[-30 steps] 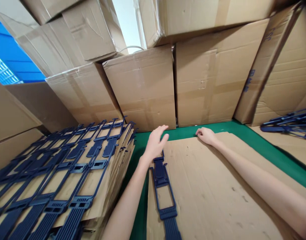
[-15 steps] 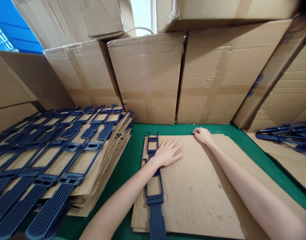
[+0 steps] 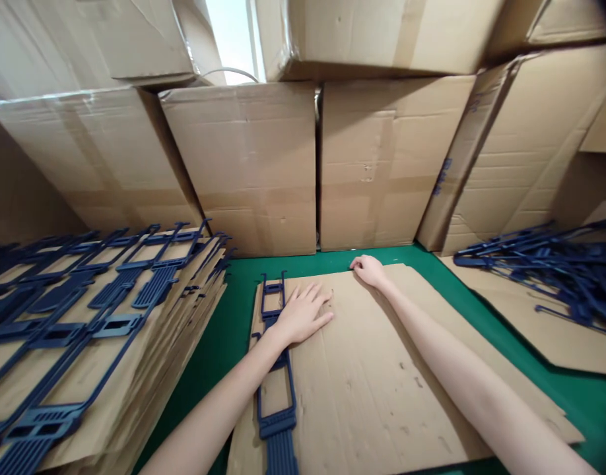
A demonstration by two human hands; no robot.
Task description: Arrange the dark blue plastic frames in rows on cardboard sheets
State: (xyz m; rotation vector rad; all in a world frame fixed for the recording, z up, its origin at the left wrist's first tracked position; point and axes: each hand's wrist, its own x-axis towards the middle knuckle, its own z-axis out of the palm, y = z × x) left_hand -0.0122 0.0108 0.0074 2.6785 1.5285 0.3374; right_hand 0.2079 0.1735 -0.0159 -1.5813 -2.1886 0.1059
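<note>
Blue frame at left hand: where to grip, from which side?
Likely the near right rail of the blue frame, from the right: it lies flat, open inside that rail, while the left hand covers part of it from the left.

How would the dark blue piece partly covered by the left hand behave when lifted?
The dark blue piece is probably light, being largely open frame. It looks fairly stiff, with thin rails running straight. The small hooks at its far end could snag.
</note>
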